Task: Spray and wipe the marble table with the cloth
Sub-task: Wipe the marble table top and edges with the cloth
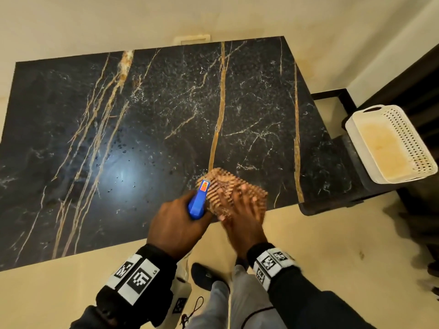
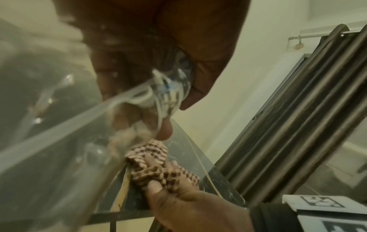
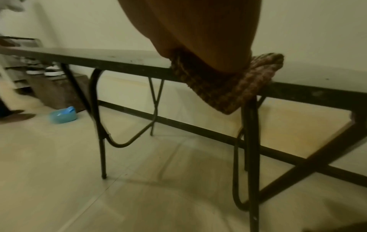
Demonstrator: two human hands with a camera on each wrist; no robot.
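The black marble table point(image 1: 166, 103) with gold veins fills the head view, and spray droplets point(image 1: 118, 148) dot its near left part. At the near edge my left hand point(image 1: 180, 224) grips the spray bottle point(image 1: 198, 203) by its blue head. The bottle's clear neck point(image 2: 170, 87) shows in the left wrist view. Just right of it, my right hand point(image 1: 240, 210) lies with spread fingers on the brown checked cloth point(image 1: 235, 191), pressing it onto the table. The cloth point(image 3: 248, 87) hangs partly over the table edge point(image 3: 119, 64) under my palm point(image 3: 198, 39).
A white perforated basket point(image 1: 389, 143) stands on a dark stool off the table's right end. Dark curtains point(image 2: 288, 125) hang beyond that end. A blue container point(image 3: 62, 115) lies on the floor past the black table legs point(image 3: 101, 141). My feet are below the near edge.
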